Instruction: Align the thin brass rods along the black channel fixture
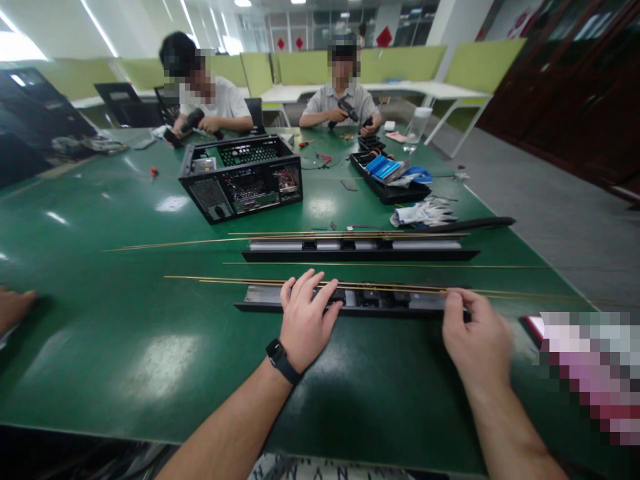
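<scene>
Nearest to me on the green table lies a metal channel (260, 295) with dark blocks (371, 296) inside it. Thin brass-coloured rods (225, 281) run lengthwise along its top and stick out past both ends. My left hand (306, 327), with a dark watch on the wrist, rests its spread fingers across the rods and the channel. Near the channel's right end, my right hand (477, 337) pinches a rod between thumb and forefinger; exactly how many rods it grips is hidden. Behind, a second channel (280, 246) carries similar rods, and a single rod (400, 266) lies between the two channels.
An open black computer case (240, 180) stands beyond the channels. To its right are a black tray (395, 190) with blue parts and white gloves (425, 212). Two people across the table hold power drills (349, 109). Another person's hand (15, 308) is at the left edge.
</scene>
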Motion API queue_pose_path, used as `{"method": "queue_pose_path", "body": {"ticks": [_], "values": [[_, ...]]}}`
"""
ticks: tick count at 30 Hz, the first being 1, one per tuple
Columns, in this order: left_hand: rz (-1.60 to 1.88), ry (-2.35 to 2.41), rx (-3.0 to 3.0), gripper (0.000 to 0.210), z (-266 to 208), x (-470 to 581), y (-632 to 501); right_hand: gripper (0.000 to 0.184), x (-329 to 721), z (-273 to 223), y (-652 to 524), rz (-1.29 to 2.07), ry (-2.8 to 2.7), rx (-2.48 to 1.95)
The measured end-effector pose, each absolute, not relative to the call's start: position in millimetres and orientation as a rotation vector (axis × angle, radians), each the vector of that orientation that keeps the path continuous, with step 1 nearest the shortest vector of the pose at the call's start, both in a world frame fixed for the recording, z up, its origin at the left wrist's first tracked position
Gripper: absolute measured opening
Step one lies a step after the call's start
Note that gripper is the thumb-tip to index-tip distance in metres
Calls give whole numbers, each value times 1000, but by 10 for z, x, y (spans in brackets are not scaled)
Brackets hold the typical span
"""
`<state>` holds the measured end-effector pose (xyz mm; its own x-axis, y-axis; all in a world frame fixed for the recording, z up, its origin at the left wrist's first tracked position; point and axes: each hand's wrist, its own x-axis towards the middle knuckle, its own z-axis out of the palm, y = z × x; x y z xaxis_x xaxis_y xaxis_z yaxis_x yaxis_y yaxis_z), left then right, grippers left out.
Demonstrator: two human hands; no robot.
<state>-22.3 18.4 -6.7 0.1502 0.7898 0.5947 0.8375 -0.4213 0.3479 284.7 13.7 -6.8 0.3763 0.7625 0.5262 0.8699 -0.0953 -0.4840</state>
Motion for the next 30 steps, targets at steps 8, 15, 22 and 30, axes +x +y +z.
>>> {"method": "queue_pose_path", "body": {"ticks": [8,15,22,30], "values": [[-1124,-1673,-2331,33,-62,-216,177,46,2884,-83,122,-197,-1380,-1885],[-1145,-1665,-2321,32,-65,-216,182,45,2889,-68,133,-215,-1339,-1933],[-1149,-1653,-2326,33,-70,-217,183,43,2877,-79,144,-172,-1359,-1915],[-1136,-1662,-2331,32,-64,-219,180,43,2890,-66,131,-200,-1306,-1928]]}}
